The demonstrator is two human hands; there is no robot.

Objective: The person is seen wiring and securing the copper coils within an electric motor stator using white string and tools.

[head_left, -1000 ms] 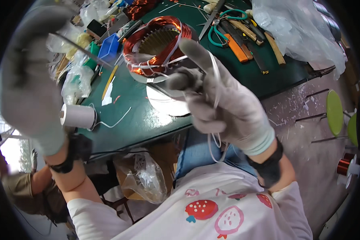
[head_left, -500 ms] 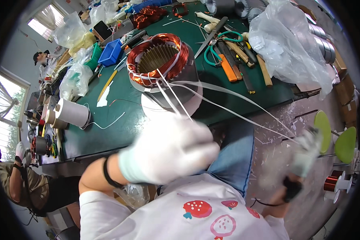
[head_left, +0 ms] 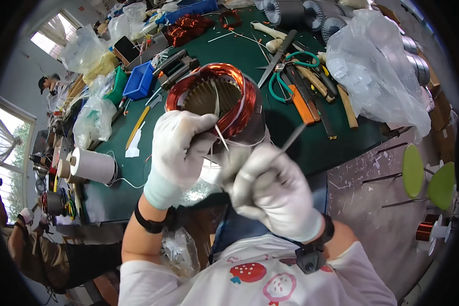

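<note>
A motor stator (head_left: 252, 122) with copper windings (head_left: 242, 99) stands on the bench in front of me. My left hand (head_left: 181, 145), in a white glove, is closed at the near side of the windings, thumb and fingers pinching a white lacing cord (head_left: 221, 137) there. Just to its right, my gloved right hand (head_left: 275, 188) is closed around a thin grey metal tool (head_left: 294, 137) whose end sticks out up and to the right. Motion blurs that hand's fingertips, hiding what lies between the two hands.
Scissors (head_left: 277, 84), an orange-handled tool (head_left: 303, 106) and a plastic bag (head_left: 375, 71) lie to the right. A blue bin (head_left: 138, 81) and a white cord spool (head_left: 93, 166) stand left. Green chairs (head_left: 412, 168) are beyond the right edge; a co-worker (head_left: 33, 255) sits at left.
My right hand has come in from the far right, where it held the long cords stretched out, to the stator's near side. My left hand has moved up and left onto the windings.
</note>
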